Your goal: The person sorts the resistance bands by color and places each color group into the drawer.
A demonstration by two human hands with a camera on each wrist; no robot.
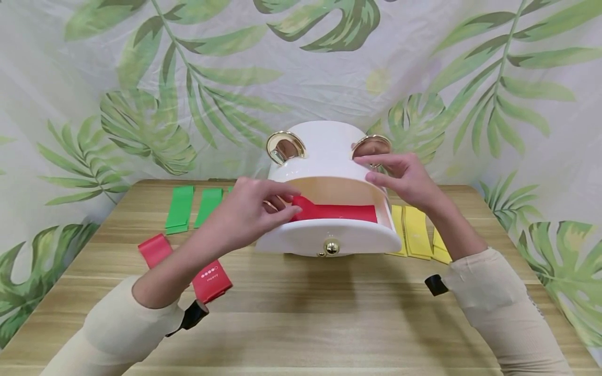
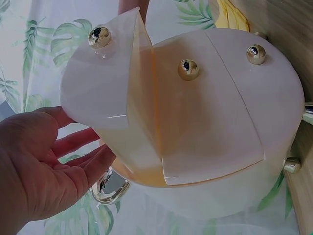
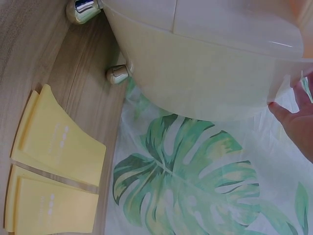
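A white rounded drawer box (image 1: pixel 324 141) with gold-rimmed ears stands on the table, its top drawer (image 1: pixel 357 236) pulled out. Inside that drawer lies a folded red resistance band (image 1: pixel 345 211), its left end raised. My left hand (image 1: pixel 249 211) pinches this raised end between thumb and fingers; in the left wrist view the drawer front (image 2: pixel 100 78) hides the thumb tip. My right hand (image 1: pixel 406 177) rests on the box's top right, by the right ear (image 1: pixel 371 144), its thumb and fingers extended. In the right wrist view its thumb touches the white side (image 3: pixel 195 78).
Red bands (image 1: pixel 211 282), one marked Heavy, lie on the table (image 1: pixel 301 334) under my left forearm. Green bands (image 1: pixel 180 206) sit at the back left, yellow bands (image 1: pixel 416 232) right of the box. A leaf-patterned cloth (image 1: pixel 226 104) hangs behind.
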